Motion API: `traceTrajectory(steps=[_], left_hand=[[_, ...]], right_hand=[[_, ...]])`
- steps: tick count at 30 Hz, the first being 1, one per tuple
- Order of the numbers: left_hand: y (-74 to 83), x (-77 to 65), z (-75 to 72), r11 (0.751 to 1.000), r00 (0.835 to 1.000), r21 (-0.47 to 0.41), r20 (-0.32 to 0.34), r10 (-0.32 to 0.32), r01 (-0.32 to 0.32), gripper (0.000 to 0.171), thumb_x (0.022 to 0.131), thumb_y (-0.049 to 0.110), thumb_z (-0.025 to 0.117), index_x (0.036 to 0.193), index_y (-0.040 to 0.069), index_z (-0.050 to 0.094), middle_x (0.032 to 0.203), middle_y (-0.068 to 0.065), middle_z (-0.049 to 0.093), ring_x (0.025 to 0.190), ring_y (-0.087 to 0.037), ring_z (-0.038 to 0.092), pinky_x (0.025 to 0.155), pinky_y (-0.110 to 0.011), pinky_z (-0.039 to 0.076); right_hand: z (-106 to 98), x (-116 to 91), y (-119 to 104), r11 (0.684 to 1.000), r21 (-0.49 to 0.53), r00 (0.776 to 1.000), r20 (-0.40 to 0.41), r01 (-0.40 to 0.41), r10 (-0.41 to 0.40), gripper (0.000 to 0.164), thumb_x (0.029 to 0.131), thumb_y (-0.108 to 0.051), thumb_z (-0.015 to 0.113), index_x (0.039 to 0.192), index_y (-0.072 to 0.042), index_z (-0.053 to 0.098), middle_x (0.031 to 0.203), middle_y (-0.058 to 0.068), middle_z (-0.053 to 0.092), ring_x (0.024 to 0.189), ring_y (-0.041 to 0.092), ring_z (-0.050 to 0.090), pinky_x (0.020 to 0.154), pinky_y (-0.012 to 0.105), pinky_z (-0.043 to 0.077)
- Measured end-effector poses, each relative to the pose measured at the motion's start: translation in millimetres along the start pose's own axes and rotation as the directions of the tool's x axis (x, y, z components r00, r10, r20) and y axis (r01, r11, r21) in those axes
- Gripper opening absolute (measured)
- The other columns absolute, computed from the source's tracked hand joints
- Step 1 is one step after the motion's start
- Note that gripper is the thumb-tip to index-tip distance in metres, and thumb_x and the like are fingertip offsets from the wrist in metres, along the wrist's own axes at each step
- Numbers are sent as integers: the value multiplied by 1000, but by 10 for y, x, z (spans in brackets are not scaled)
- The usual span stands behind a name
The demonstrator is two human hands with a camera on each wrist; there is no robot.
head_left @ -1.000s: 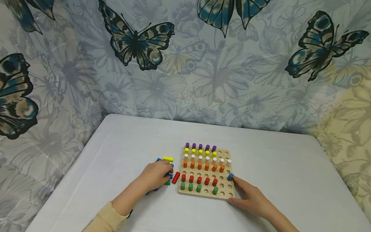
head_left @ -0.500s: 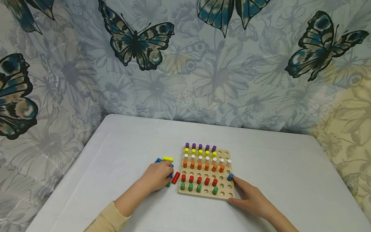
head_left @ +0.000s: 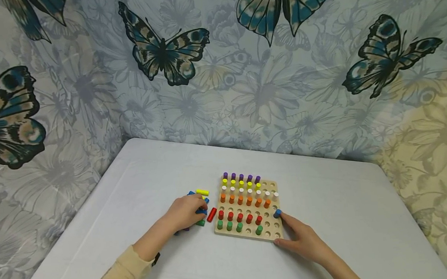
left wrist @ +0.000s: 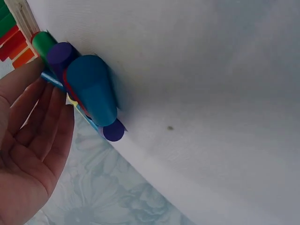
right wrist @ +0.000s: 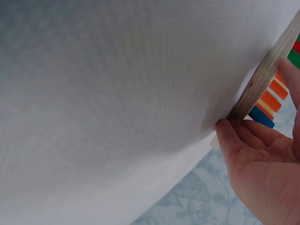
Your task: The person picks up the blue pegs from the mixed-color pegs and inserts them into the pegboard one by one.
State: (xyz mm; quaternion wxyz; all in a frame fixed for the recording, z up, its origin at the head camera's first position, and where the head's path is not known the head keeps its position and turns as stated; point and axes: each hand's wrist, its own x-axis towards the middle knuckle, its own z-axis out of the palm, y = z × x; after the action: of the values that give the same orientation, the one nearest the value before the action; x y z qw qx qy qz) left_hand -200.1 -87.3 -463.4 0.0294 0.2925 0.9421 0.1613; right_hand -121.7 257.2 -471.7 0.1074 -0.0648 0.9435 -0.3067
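On the left of a wooden pegboard [head_left: 249,236], my left hand [head_left: 183,212] reaches over a loose heap of coloured pegs. Its thumb and bent fingers pinch a blue peg [head_left: 201,211]; the fingertips are partly hidden. The left wrist view shows this blue peg [left wrist: 52,80] between thumb and fingers, beside green, purple and larger-looking blue peg ends [left wrist: 91,89]. My right hand [head_left: 302,240] rests against the board's right side, fingers extended, thumb at the near corner. Its fingertip is close to a standing blue peg [head_left: 277,213]. From the right wrist, fingers and thumb touch the board's side edge [right wrist: 258,84].
Upright pegs fill much of the board in rows: purple [head_left: 241,177], yellow, white, orange [head_left: 249,200], red and green [head_left: 229,226]. A red peg [head_left: 212,214] and a yellow peg [head_left: 202,192] lie loose on the white table [head_left: 163,165]. Butterfly-patterned walls stand behind it.
My left hand has shifted slightly among the loose pegs, forward and then back towards the left, and a blue peg has shifted with it. The right hand stays at the board.
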Motion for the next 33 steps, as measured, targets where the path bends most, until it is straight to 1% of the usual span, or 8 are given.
traceTrajectory(steps=[5,11,16,19,23,27,31,33], left_hand=[[-61,-17,-8,989,999,-144,-10,-33,31,14,81,28,71,91,18,70,83,12,62,76,-5,56,68,-25,47],[-119,-52,11,956,999,-291,-22,-40,32,13,82,27,70,92,19,68,84,13,65,78,-2,60,71,-22,49],[-123,-73,8,908,997,-419,-62,-53,22,13,82,23,70,93,18,67,86,11,65,79,-3,60,70,-20,49],[-109,-75,-6,873,994,-488,-84,-64,15,13,82,20,71,94,15,67,87,9,65,79,-4,61,69,-18,50],[-94,-72,-27,837,991,-547,-104,-85,14,16,82,20,70,96,14,67,89,7,65,81,-5,62,70,-18,50],[-89,-71,-35,808,988,-589,-111,-108,22,18,82,26,70,97,17,67,91,8,66,83,-5,62,71,-18,50],[-83,-65,-32,782,986,-623,-130,-105,1,20,82,30,69,98,19,67,92,9,66,84,-5,62,72,-19,51],[-74,-54,-32,764,985,-645,-143,-101,-15,20,82,30,69,99,20,67,92,9,66,85,-6,62,73,-21,51]], right_hand=[[2,4,2,1000,-7,1000,-5,-1,0,89,72,-50,71,141,-6,36,142,17,37,130,37,32,102,51,30],[7,2,3,1000,-9,1000,-4,-4,4,89,72,-50,72,141,-6,35,142,18,36,129,37,32,101,52,30],[8,2,-5,1000,-7,1000,-4,-5,5,89,72,-49,72,141,-5,35,142,17,36,130,37,32,101,52,30],[9,5,-11,1000,-9,1000,-5,-8,8,89,72,-50,72,141,-6,35,142,17,36,130,37,32,102,51,30],[9,10,-20,1000,-8,1000,-4,-15,15,89,72,-49,72,141,-6,36,142,17,37,130,37,32,101,51,30],[8,9,-26,1000,-6,1000,-2,-22,22,89,72,-49,73,141,-5,36,141,17,37,129,37,32,101,51,31],[11,6,-21,1000,-7,1000,-4,-23,23,90,72,-50,72,141,-6,36,142,17,37,129,37,32,102,51,30],[13,4,-15,1000,-10,1000,-7,-22,22,90,71,-50,72,141,-6,36,142,18,37,129,37,32,102,51,30]])
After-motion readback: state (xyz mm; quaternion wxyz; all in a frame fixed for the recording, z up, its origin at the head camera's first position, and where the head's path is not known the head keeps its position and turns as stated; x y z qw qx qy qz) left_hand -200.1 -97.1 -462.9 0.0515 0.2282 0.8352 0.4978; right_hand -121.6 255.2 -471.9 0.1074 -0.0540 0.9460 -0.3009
